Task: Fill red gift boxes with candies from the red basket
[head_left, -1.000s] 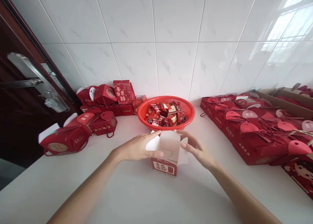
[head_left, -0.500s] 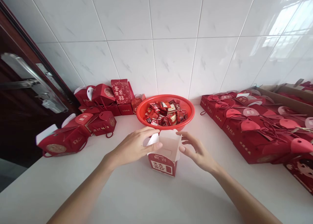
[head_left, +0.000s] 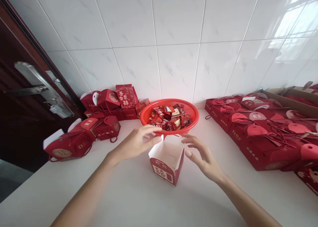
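Note:
A small red and white paper candy box stands upright on the white tabletop, its top flaps up and its pale inside showing. My left hand hovers at the box's far left corner, fingers apart, with nothing in it. On the other side my right hand is held beside the far right edge, thumb and fingers spread. Whether its fingertips touch the flap I cannot tell. Just behind the box sits a red plastic basket with wrapped sweets inside.
Folded red gift boxes with cords cluster at the left, near a dark door with a metal handle. Rows of closed red boxes fill the right side, with a cardboard carton behind them. A tiled wall rises at the back.
Both hands have come slightly away from the box, the left no longer overlapping its flap. The box is turned a little and appears slightly lower in view, as the camera has shifted.

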Available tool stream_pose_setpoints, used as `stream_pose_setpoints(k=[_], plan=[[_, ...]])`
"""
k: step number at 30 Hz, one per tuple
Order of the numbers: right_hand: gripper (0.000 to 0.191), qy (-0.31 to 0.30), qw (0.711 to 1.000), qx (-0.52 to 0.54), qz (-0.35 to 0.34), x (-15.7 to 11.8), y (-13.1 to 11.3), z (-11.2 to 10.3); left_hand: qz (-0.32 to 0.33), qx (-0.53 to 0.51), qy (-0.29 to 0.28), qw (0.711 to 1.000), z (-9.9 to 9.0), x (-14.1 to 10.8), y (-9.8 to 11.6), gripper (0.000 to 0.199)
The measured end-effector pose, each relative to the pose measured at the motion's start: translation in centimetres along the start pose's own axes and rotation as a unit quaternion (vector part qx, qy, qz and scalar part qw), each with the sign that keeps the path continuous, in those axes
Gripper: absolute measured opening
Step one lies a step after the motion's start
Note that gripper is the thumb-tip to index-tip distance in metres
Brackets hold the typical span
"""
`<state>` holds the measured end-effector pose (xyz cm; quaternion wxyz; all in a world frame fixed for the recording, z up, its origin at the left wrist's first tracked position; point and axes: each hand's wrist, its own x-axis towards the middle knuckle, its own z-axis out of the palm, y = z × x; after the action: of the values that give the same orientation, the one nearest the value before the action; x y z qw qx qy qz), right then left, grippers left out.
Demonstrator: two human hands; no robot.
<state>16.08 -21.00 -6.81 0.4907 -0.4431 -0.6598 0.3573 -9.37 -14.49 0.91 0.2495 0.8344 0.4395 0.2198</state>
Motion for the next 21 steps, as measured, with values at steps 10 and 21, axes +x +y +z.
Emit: stream_pose_setpoints(k=[10, 21], plan=[[0.036, 0.067, 0.995, 0.070, 0.025, 0.4, 0.3, -0.4, -0.031, 0.196, -0.219, 0.955, -0.6, 12.5, -2.2, 0.039], [0.034, 0.072, 0.994, 0.078, 0.031, 0.7, 0.9, -0.6, -0.091, 0.305, -0.266, 0.910, 5.0, 16.6, -3.6, 0.119]])
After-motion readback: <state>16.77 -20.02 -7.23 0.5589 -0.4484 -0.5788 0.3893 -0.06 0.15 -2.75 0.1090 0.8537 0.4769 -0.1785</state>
